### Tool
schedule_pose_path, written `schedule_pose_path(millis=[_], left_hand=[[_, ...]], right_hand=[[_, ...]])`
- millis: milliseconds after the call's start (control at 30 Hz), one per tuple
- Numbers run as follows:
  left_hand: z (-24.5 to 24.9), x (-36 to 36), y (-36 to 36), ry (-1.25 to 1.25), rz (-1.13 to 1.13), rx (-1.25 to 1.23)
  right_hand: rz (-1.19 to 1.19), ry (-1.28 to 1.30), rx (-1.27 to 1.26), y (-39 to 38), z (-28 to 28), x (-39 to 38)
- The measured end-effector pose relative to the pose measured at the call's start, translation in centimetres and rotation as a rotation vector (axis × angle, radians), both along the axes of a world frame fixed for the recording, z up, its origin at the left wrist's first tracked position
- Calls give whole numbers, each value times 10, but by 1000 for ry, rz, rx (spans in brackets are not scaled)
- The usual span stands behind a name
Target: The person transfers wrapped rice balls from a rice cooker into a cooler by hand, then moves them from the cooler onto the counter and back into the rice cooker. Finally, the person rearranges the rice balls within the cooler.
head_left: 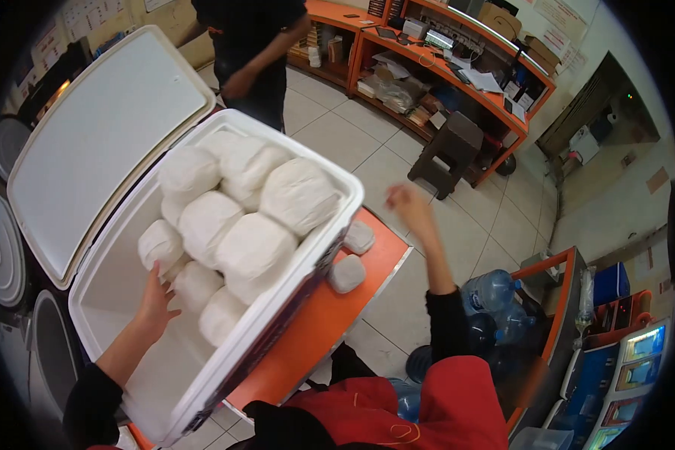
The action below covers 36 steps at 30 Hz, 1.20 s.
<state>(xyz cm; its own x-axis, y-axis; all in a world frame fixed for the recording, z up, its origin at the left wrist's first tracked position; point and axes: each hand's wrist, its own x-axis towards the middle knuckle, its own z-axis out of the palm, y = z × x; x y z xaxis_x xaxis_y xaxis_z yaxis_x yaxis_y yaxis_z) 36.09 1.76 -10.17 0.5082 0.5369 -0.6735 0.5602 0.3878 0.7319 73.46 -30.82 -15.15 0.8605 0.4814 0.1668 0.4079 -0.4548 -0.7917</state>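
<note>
A white cooler box stands tilted across my view, its lid swung back to the left. Inside it, several rounded white dough balls are piled toward the far and right side. My left hand reaches over the near part of the box with its fingers spread, the fingertips at a smaller dough ball. Out to the right of the box, above the floor, my right hand is raised. Its fingers are loosely bent and a little blurred, and nothing shows in them.
Two more white lumps lie on the orange table beside the box. A person in dark clothes stands beyond it. At right are a dark stool, large water bottles and an orange-edged desk. Round metal containers line the left.
</note>
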Motion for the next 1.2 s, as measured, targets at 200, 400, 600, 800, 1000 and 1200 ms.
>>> schedule_pose_path(millis=[200,400,600,800,1000,1200], left_hand=[[13,2,-7,-33,89,108],[24,-5,0,-167,81,64],[5,-41,16,-213,146,-45],[8,-34,11,-170,189,-55],[-12,-24,-2,-282,327,-167],[7,-21,-19,-402,404,-178]], right_hand=[[88,115,-611,27,-157,1],[150,215,-429,11,-155,8],[-145,631,518,-27,-90,24],[749,209,611,35,185,-42],[1403,-251,-283,200,241,-177],[1598,-223,-841,299,141,-238]])
